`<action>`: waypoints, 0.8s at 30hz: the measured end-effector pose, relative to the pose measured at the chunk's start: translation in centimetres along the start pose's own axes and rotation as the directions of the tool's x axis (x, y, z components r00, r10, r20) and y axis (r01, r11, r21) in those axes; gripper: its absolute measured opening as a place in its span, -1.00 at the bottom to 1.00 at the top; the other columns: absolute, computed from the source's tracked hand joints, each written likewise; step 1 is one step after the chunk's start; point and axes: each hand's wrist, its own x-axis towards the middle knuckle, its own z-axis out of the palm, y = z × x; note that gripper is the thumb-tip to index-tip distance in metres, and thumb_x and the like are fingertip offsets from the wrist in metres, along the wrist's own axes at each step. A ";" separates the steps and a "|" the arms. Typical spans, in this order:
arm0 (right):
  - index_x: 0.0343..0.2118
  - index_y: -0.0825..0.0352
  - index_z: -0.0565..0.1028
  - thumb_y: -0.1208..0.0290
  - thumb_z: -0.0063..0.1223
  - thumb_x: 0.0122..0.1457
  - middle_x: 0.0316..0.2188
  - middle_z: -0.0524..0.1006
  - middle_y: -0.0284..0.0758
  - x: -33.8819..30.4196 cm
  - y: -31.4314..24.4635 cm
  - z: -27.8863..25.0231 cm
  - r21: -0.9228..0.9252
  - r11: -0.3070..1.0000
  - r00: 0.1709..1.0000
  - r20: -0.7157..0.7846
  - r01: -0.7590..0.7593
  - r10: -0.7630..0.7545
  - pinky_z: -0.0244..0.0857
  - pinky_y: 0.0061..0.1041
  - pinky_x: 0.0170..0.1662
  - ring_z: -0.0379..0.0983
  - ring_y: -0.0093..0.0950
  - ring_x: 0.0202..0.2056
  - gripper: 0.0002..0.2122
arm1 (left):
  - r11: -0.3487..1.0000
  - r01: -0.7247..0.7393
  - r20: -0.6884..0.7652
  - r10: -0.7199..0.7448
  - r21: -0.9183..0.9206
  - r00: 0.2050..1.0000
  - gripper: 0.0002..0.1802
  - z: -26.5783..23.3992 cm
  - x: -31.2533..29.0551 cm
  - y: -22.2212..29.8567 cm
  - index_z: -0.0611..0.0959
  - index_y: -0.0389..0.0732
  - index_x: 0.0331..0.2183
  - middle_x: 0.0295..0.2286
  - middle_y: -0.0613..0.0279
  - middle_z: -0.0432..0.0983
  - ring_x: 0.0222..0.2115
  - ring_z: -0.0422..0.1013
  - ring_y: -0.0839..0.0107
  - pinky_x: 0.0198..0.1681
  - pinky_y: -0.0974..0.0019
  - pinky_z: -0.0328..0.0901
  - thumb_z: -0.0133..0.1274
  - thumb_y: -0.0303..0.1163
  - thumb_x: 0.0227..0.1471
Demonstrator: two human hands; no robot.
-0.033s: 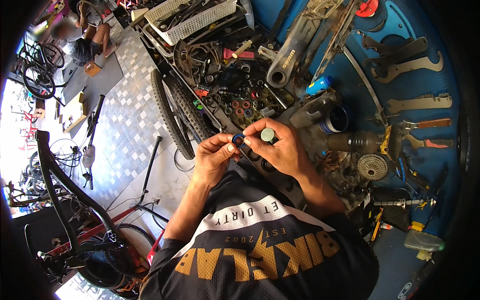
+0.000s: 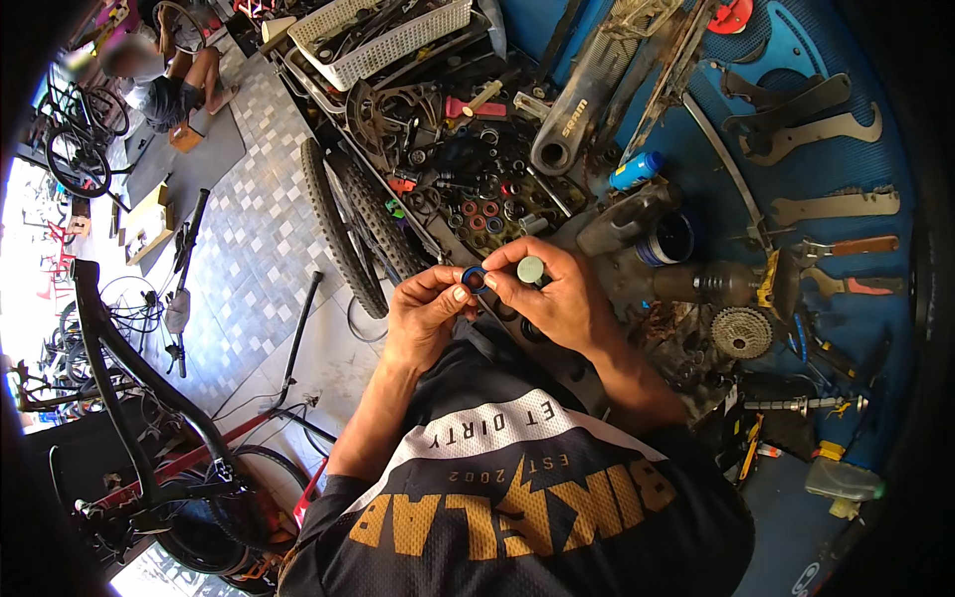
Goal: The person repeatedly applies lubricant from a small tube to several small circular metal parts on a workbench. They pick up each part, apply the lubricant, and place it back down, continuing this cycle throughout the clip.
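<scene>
A small ring with a blue rim, looking like a bearing or its seal, is held between both hands in front of my chest. My left hand pinches its left side between thumb and fingers. On its other side, the thumb and forefinger of my right hand grip the rim. A cylindrical piece with a pale green round end is also tucked in my right hand; its other end is hidden. Similar small rings, some with red rims, lie on the cluttered bench just beyond my hands.
A white plastic basket of tools stands at the far side. Right of my hands are a crank arm, a blue bottle, an open tub and a cassette. Bicycle tyres stand left; a person sits far left.
The pale green end in my right hand has shifted very slightly. Both hands keep the same grip on the ring.
</scene>
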 end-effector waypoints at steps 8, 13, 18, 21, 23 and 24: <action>-0.27 0.35 0.60 0.39 0.28 0.18 -0.42 0.64 -0.30 1.3 1.0 -0.2 0.089 0.996 1.000 0.004 0.029 -0.029 0.41 -0.50 -0.28 0.58 -0.52 -0.38 -0.84 | 0.995 -0.024 -0.036 0.027 0.099 0.999 -0.79 0.5 0.6 0.5 0.68 -0.37 -0.15 -0.30 0.20 0.65 -0.37 0.52 0.50 -0.27 0.41 0.44 0.21 -0.50 0.18; -0.30 0.35 0.60 0.25 0.26 0.19 -0.51 0.60 -0.32 1.4 0.6 -0.6 0.010 0.999 0.995 0.090 -0.031 0.030 0.38 -0.48 -0.33 0.55 -0.50 -0.46 -0.77 | 0.958 -0.057 -0.069 0.079 0.280 0.995 -0.82 0.8 0.4 1.5 0.68 -0.35 -0.18 -0.34 0.27 0.65 -0.42 0.50 0.57 -0.30 0.46 0.42 0.21 -0.48 0.19; -0.28 0.37 0.58 0.32 0.25 0.23 -0.52 0.58 -0.38 1.5 0.9 0.8 0.040 0.997 0.994 0.088 0.062 -0.066 0.38 -0.56 -0.35 0.50 -0.62 -0.45 -0.81 | 0.896 -0.133 -0.059 0.174 0.423 0.983 -0.83 1.2 0.1 2.1 0.66 -0.35 -0.23 -0.38 0.29 0.63 -0.45 0.47 0.61 -0.34 0.50 0.38 0.20 -0.43 0.21; -0.27 0.38 0.57 0.32 0.25 0.25 -0.53 0.58 -0.40 1.6 1.0 0.9 0.078 0.992 0.990 0.089 0.101 -0.107 0.37 -0.59 -0.35 0.47 -0.68 -0.45 -0.80 | 0.870 -0.181 -0.062 0.234 0.459 0.970 -0.83 1.5 0.0 2.4 0.65 -0.35 -0.24 -0.40 0.29 0.62 -0.46 0.47 0.62 -0.35 0.49 0.38 0.18 -0.42 0.23; -0.27 0.38 0.56 0.31 0.24 0.25 -0.53 0.58 -0.40 1.6 1.0 0.6 0.073 0.993 0.988 0.118 0.096 -0.104 0.37 -0.59 -0.35 0.47 -0.68 -0.45 -0.79 | 0.876 -0.174 -0.076 0.231 0.449 0.970 -0.84 1.8 0.1 2.5 0.64 -0.35 -0.24 -0.38 0.28 0.61 -0.46 0.47 0.61 -0.34 0.49 0.39 0.17 -0.43 0.23; -0.27 0.38 0.56 0.30 0.24 0.26 -0.54 0.58 -0.41 1.5 0.9 0.3 0.055 0.995 0.985 0.145 0.083 -0.090 0.37 -0.59 -0.36 0.47 -0.69 -0.46 -0.78 | 0.885 -0.153 -0.084 0.210 0.440 0.974 -0.84 2.0 0.2 2.5 0.63 -0.36 -0.23 -0.36 0.27 0.61 -0.44 0.48 0.60 -0.32 0.48 0.39 0.17 -0.44 0.23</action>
